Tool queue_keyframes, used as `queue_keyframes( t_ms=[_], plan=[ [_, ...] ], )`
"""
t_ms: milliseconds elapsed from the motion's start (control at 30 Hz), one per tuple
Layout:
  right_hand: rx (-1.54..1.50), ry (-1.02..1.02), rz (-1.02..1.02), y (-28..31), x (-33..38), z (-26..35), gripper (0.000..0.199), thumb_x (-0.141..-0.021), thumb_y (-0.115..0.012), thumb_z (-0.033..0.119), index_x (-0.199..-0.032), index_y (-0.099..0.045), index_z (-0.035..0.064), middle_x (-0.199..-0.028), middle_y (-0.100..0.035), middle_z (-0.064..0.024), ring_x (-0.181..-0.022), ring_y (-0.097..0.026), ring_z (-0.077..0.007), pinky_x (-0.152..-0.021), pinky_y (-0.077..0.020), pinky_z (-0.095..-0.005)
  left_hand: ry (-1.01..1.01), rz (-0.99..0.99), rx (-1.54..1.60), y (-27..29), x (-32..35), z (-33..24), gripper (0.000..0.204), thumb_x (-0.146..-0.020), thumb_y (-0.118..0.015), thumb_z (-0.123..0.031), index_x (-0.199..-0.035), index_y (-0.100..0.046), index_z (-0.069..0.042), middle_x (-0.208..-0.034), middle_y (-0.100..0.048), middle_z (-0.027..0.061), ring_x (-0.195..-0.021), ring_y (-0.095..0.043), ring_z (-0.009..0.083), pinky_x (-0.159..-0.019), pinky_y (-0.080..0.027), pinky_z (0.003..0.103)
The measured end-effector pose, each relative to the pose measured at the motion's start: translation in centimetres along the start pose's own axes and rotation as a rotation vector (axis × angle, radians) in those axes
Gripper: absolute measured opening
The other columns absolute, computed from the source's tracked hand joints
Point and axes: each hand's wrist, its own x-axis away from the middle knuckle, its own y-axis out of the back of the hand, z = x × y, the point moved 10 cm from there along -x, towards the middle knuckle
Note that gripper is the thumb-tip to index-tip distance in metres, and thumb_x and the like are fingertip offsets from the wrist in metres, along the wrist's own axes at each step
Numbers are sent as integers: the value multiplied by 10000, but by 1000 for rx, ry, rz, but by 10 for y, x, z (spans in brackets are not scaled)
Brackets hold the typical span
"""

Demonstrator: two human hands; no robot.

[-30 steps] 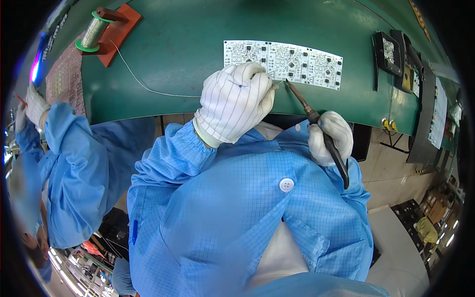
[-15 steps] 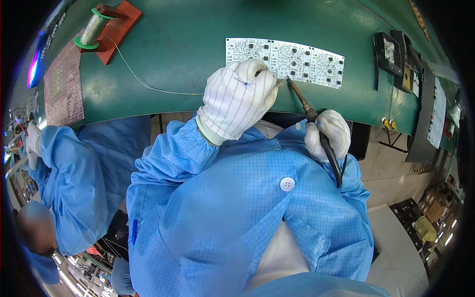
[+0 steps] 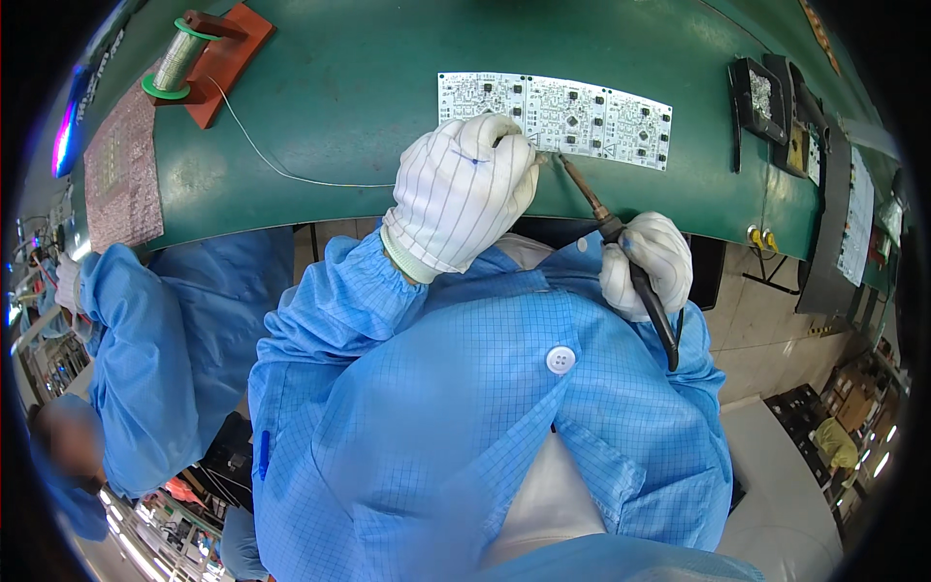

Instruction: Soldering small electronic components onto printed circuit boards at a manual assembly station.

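My left hand point(image 3: 465, 194), in a white striped glove, has its fingers pinched together at the lower edge of a white circuit board panel point(image 3: 555, 97). A thin solder wire point(image 3: 273, 166) runs from a spool point(image 3: 181, 60) into that hand; its end at the fingertips is too small to make out. My right hand point(image 3: 661, 260), gloved too, is wrapped round the dark handle of a soldering iron point(image 3: 610, 228). The iron slants up and left, its tip close to the board's lower edge, beside my left fingertips. Whether the tip touches the board I cannot tell.
The spool sits on a red-brown stand point(image 3: 231, 63) on the green table point(image 3: 339, 87). A pinkish bubble-wrap sheet point(image 3: 124, 179) lies at the left. At the right stands a black holder point(image 3: 761, 102) with metallic shavings. Another person in blue point(image 3: 145, 359) sits on my left.
The iron's tip has shifted very slightly left and up, and my right hand has turned a little. The left hand keeps its pinch beside the board. The view has drifted slightly.
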Motion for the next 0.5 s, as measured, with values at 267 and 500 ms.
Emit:
queue_keyframes(
  t_ms=[267, 500],
  plan=[
    [66, -30, 41, -8, -5, 2, 441, -717, -781, -34, -1102, -586, 53, -826, -670, -90, -666, -665, -244, -620, -536, -366, 0, 23, -11, 4, -2, -2, 187, -782, -756, -227, -859, -625, -118, -937, -614, 21, -782, -617, 201, -693, -533, 335],
    [1, -57, 18, 5, -3, -4, 397, -710, -764, -61, -1058, -597, 33, -804, -659, -100, -616, -648, -241, -591, -527, -363, 55, -63, 156, 25, -6, 2, 187, -760, -802, -76, -878, -658, -89, -924, -689, 49, -724, -658, 227, -637, -541, 328]
  ],
)
